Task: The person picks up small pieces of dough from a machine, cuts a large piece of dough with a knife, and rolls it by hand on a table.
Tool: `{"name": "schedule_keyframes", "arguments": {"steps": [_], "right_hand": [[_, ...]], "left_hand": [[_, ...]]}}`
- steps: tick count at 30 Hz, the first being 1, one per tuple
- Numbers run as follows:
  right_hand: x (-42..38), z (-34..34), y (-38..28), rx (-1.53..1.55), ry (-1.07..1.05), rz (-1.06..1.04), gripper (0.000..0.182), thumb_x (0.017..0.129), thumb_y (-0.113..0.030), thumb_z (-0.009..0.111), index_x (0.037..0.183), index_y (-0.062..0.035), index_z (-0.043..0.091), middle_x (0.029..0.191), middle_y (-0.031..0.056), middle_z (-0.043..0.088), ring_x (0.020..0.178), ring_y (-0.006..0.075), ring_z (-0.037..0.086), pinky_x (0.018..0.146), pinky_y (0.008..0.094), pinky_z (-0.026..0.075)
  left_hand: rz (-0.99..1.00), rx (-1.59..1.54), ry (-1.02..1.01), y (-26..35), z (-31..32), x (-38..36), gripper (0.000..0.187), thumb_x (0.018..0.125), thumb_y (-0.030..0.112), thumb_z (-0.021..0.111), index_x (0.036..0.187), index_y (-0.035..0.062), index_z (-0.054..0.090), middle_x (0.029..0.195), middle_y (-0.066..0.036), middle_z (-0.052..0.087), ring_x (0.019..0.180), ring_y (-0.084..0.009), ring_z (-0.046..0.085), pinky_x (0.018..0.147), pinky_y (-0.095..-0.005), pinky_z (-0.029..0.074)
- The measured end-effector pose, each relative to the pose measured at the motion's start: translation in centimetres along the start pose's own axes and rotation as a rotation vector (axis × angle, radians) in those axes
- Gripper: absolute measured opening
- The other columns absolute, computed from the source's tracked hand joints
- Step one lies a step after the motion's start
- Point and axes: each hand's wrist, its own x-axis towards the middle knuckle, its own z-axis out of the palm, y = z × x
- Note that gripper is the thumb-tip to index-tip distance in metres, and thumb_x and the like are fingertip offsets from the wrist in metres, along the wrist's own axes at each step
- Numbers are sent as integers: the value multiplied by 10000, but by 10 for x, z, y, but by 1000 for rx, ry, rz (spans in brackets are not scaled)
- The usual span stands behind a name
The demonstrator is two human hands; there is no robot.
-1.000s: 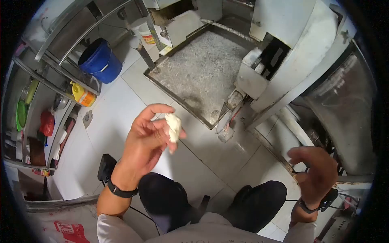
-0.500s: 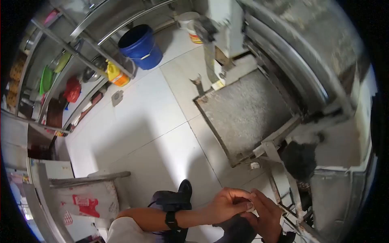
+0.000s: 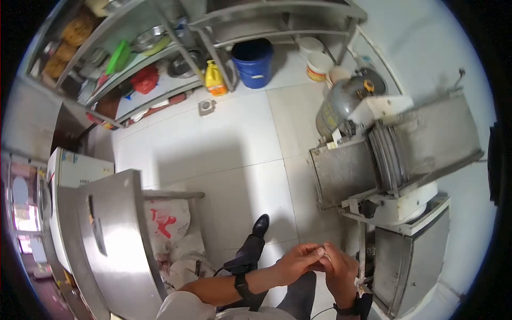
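Bright glare on the steel tabletop (image 3: 122,240), soft shadows across the pale floor (image 3: 250,122), fisheye bending toward black corners

Tiled floor (image 3: 213,144) w/ blue bucket (image 3: 253,69), yellow jug (image 3: 214,80) & white tubs (image 3: 319,63) on it. Steel counter (image 3: 125,234), L side, w/ long thin dark item (image 3: 97,234) on top. Lower shelf (image 3: 160,100): red bag (image 3: 145,79), metal bowl (image 3: 184,66).

Here's the pale piece (image 3: 325,255), pinched right where the fingertips of the left hand (image 3: 298,263) and the right hand (image 3: 340,269) come together! Just a small off-white sliver peeks out, the rest tucked behind the fingers, so its full shape can't be told, nor which way it's turned. It's up in the air, to the right of the shoe (image 3: 261,226) and closer to the wearer, well apart from it.
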Motion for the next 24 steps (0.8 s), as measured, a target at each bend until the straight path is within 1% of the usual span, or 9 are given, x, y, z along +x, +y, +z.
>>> {"name": "schedule_keyframes", "arguments": {"steps": [2, 4, 7, 10, 11, 12, 18, 20, 24], "right_hand": [[22, -12, -30, -102, -11, -183, 336, 871, -126, 732, 1150, 51, 670, 999, 220, 717, 840, 359, 731, 711, 405, 589], [38, -21, -53, 6, -22, -349, 320, 877, -84, 685, 1149, 84, 665, 1027, 239, 711, 878, 380, 723, 759, 423, 589], [54, -32, -93, -7, -189, -435, 411, 995, -112, 512, 1338, 111, 558, 1242, 291, 648, 1117, 444, 644, 975, 466, 510], [47, -39, -136, -17, -315, -638, 454, 1008, -127, 498, 1396, 109, 499, 1277, 288, 631, 1168, 444, 614, 1009, 468, 480], [42, -39, -151, 24, -411, -661, 477, 1020, -144, 482, 1425, 108, 459, 1304, 288, 613, 1216, 448, 579, 1037, 475, 450], [35, -33, -165, 39, -449, -723, 477, 1020, -144, 482, 1425, 108, 459, 1304, 288, 613, 1216, 448, 579, 1037, 475, 450], [-7, 20, -219, 270, -710, -854, 377, 959, -152, 619, 1265, 68, 610, 1087, 234, 703, 986, 395, 688, 865, 453, 542], [-32, 36, -249, 453, -953, -715, 340, 921, -129, 690, 1201, 60, 651, 1038, 218, 725, 917, 336, 729, 815, 388, 571], [-86, 77, -286, 516, -1158, -735, 349, 890, -88, 728, 1204, 47, 656, 1059, 199, 736, 945, 276, 744, 825, 337, 579]], "left_hand": [[153, -217, -33, 16, 22, -24, 312, 1068, 271, 541, 1288, 55, 593, 1161, -51, 682, 1069, -165, 679, 955, -353, 546], [241, -257, 40, 34, 45, -45, 293, 1052, 272, 577, 1260, 66, 591, 1166, -41, 671, 1066, -148, 671, 941, -328, 544], [439, -286, 126, 53, 70, -81, 289, 1035, 274, 611, 1238, 68, 599, 1116, -39, 682, 999, -121, 674, 899, -307, 553], [676, -185, 114, 40, 90, -125, 277, 1025, 277, 630, 1208, 69, 612, 1039, -34, 695, 924, -98, 671, 849, -293, 564], [713, -185, 260, 37, 100, -147, 269, 1021, 275, 636, 1189, 65, 620, 1007, -27, 698, 899, -91, 668, 833, -292, 567], [744, -189, 412, 28, 107, -171, 261, 1017, 273, 642, 1169, 62, 627, 975, -21, 700, 873, -83, 664, 818, -290, 571], [1095, -250, 683, -54, 113, -253, 267, 1013, 213, 645, 1174, 0, 640, 1008, -58, 711, 906, -133, 678, 853, -314, 577], [1156, -265, 853, -83, 118, -287, 270, 1015, 199, 639, 1176, -17, 648, 1020, -76, 719, 889, -143, 679, 838, -316, 578], [1258, -138, 1076, -152, 105, -347, 286, 1016, 189, 637, 1185, -41, 654, 995, -98, 727, 835, -155, 679, 802, -307, 572]]}}
